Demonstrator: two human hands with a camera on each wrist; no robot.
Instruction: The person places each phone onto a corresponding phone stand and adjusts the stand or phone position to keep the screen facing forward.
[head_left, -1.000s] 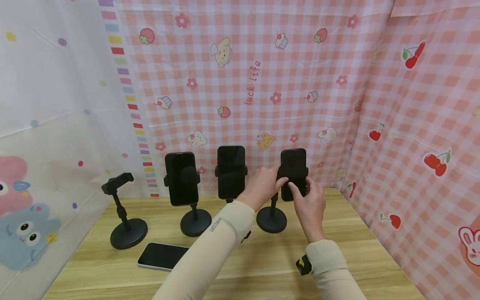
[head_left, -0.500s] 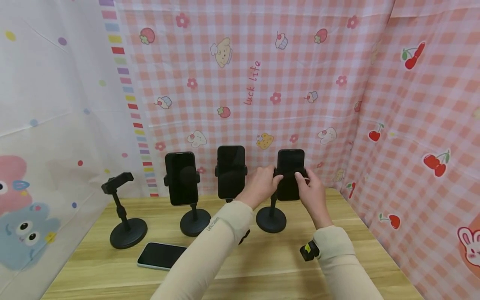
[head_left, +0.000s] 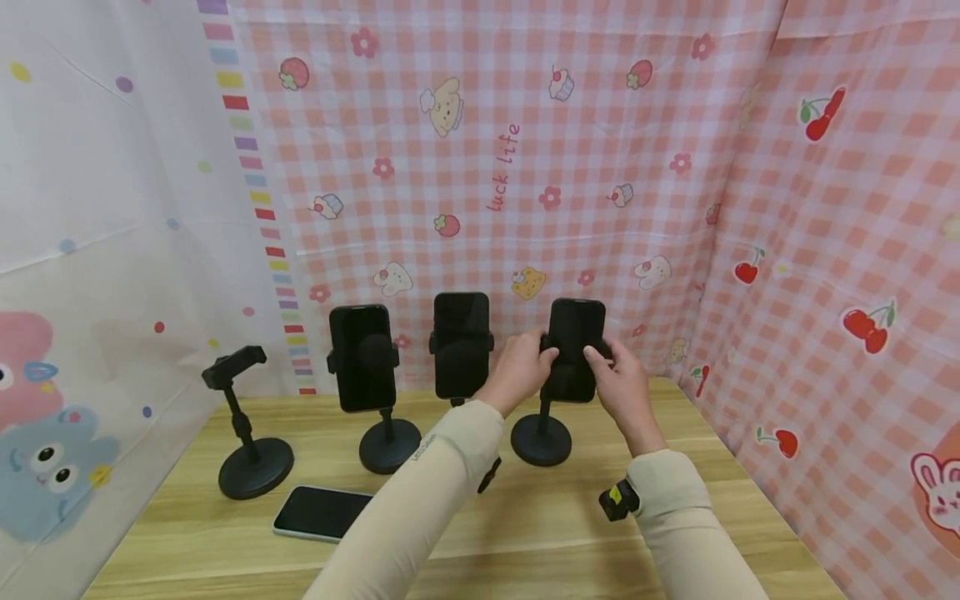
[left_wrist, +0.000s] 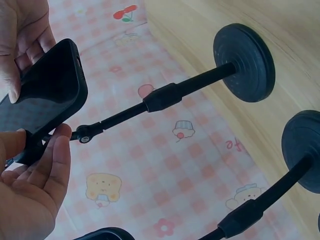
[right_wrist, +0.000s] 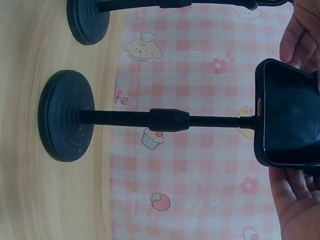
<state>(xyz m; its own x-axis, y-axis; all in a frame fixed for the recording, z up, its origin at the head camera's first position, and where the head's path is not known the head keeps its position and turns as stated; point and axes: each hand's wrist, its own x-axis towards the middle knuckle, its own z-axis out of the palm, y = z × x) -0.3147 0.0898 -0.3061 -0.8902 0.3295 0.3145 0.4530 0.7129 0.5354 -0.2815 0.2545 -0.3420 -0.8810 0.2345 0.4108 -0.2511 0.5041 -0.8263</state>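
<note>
A black smartphone (head_left: 574,350) stands upright at the head of the rightmost phone stand (head_left: 542,438), its dark screen toward me. My left hand (head_left: 517,367) pinches the stand's clamp (left_wrist: 31,151) at the phone's left edge, thumb in front and fingers curled behind. On the other side, my right hand (head_left: 624,390) holds the phone by its right edge, with the thumb over the screen side and the fingers behind. Most of the clamp is hidden behind the phone. The phone's lower end (right_wrist: 260,117) extends below the top of the stand's pole.
Two more stands carry phones, one at the left (head_left: 364,358) and one in the middle (head_left: 462,343). A stand with a bare clamp (head_left: 242,417) is at far left. Another phone (head_left: 322,512) lies flat on the wooden table (head_left: 525,550). Patterned cloth hangs behind and at both sides.
The phone between my hands has shifted left, in toward the stand. My right hand has moved its thumb higher along the phone's edge. The left hand has shifted slightly left.
</note>
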